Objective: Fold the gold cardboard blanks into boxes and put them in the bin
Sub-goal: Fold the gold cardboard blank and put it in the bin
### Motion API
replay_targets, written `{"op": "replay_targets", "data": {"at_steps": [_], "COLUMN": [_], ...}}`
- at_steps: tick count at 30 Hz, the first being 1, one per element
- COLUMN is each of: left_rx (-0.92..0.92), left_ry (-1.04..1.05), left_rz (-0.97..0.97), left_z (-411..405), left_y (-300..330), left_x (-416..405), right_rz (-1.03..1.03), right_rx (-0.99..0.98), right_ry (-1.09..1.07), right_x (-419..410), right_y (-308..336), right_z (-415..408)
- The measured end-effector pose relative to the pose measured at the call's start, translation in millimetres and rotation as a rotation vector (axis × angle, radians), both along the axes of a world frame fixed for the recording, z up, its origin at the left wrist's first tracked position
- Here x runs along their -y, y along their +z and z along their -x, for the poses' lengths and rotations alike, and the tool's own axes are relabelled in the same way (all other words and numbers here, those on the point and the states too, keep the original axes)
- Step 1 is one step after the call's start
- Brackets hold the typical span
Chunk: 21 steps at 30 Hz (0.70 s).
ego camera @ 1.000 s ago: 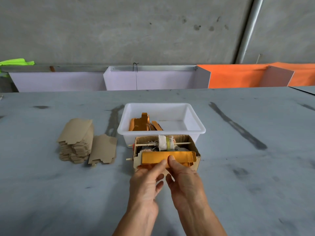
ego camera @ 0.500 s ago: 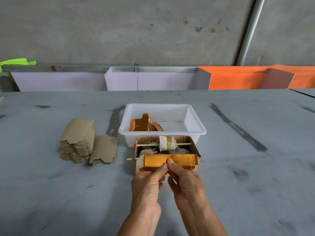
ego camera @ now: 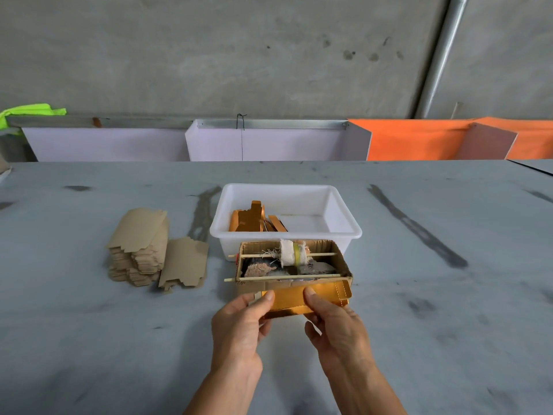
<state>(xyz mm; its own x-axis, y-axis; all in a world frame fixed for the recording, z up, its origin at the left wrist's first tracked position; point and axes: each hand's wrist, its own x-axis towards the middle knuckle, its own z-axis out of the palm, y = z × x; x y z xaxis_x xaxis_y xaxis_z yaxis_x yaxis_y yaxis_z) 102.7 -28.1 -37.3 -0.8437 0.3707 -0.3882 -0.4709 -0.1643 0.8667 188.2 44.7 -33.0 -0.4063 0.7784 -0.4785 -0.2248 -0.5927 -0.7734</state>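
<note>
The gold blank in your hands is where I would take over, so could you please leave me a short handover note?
Left hand and right hand both pinch the gold blank, half folded, held just in front of the cardboard tray.
Unfolded blanks lie stacked left of the white bin, one more leaning beside the stack.
Done: a few gold boxes already lie in the bin's left side.
Left: finish folding this one, its right end flap still open, drop it in the bin, then work through the stack.
</note>
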Motion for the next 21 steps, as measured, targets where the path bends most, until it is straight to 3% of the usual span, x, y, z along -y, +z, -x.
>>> {"op": "replay_targets", "data": {"at_steps": [16, 21], "left_rx": [-0.026, -0.057], "left_ry": [-0.022, -0.009], "left_rz": [0.058, 0.044], "left_z": [-0.3, 7.3], "left_y": [1.5, 10.7], "left_x": [6.0, 4.5], "right_rz": [0.06, 0.114], "right_rx": [0.024, -0.06], "right_ry": [-0.009, 0.053], "right_x": [-0.6, -7.9], "right_y": [0.4, 8.4], "right_z": [6.7, 2.6]}}
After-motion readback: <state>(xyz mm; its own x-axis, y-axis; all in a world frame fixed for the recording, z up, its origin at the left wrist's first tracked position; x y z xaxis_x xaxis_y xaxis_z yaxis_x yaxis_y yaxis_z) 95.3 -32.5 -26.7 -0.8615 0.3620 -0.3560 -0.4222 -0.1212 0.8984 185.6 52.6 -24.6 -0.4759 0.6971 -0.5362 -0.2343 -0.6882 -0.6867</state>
